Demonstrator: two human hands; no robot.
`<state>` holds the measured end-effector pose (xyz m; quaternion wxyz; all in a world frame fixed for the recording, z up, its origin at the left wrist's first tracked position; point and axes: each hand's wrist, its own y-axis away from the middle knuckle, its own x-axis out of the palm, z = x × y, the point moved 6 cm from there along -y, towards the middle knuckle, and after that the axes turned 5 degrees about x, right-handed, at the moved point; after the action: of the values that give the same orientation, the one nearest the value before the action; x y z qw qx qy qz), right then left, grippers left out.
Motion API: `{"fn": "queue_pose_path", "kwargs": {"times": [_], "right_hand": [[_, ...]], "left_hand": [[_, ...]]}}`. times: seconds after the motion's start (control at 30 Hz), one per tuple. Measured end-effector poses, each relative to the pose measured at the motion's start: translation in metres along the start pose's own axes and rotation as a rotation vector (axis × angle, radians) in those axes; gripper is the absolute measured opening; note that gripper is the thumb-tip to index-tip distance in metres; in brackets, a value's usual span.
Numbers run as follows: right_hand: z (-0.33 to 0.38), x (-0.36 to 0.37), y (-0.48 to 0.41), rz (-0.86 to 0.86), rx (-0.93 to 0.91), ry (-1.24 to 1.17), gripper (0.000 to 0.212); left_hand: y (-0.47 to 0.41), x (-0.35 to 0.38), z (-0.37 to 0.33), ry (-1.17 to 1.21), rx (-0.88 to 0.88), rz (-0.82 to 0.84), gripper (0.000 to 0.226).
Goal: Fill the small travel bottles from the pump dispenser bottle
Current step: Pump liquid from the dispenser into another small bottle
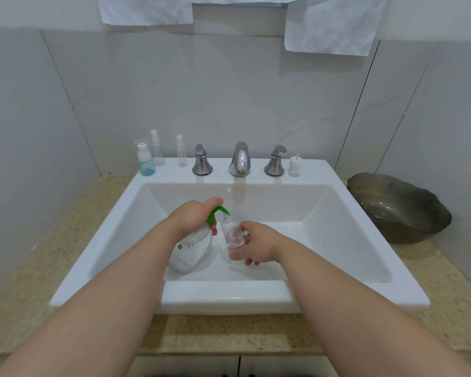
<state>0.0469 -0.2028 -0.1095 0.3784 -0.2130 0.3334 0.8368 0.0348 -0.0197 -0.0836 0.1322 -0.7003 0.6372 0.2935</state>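
My left hand [195,217] gripped the pump dispenser bottle [192,250] over the white sink [229,297]. The fingers curled over its green pump head [215,213] and the thumb lay against the neck. The bottle was clear and rounded and leaned toward 11 o'clock. Whether its base touched the basin floor, I could not tell. A small dark printed mark sat on its side, too small and blurred to read, and I saw no brand name.

My right hand [257,247] held a small clear travel bottle [231,236] just beside the dispenser at its 3 o'clock. The fingers and thumb wrapped round the lower body. Its open mouth sat right at the tip of the green nozzle.

On the sink's back ledge, the chrome faucet [239,159] stood at 12 o'clock with a chrome handle on each side. At 11 o'clock stood three more small bottles. One was a white-topped bottle with blue liquid [146,162], with a clear cap behind it. The other two were clear spray bottles [157,149], none with legible writing. At 1 o'clock, just right of the right handle, stood a loose white pump cap [294,165]. A dark scalloped bowl [400,210] sat on the speckled beige countertop [22,289] at 2 o'clock. White cloths [335,25] hung on the wall above.
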Motion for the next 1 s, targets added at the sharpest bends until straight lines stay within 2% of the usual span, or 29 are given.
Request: {"fn": "queue_pose_path", "kwargs": {"times": [0.2, 1.0], "right_hand": [[0.0019, -0.0006, 0.0024, -0.007, -0.002, -0.011, 0.048], [0.0029, 0.0001, 0.0014, -0.011, -0.011, -0.013, 0.05]], "left_hand": [[0.0007, -0.001, 0.0018, 0.035, 0.016, -0.024, 0.083], [0.0008, -0.0003, -0.0026, 0.004, -0.005, 0.0, 0.07]]}}
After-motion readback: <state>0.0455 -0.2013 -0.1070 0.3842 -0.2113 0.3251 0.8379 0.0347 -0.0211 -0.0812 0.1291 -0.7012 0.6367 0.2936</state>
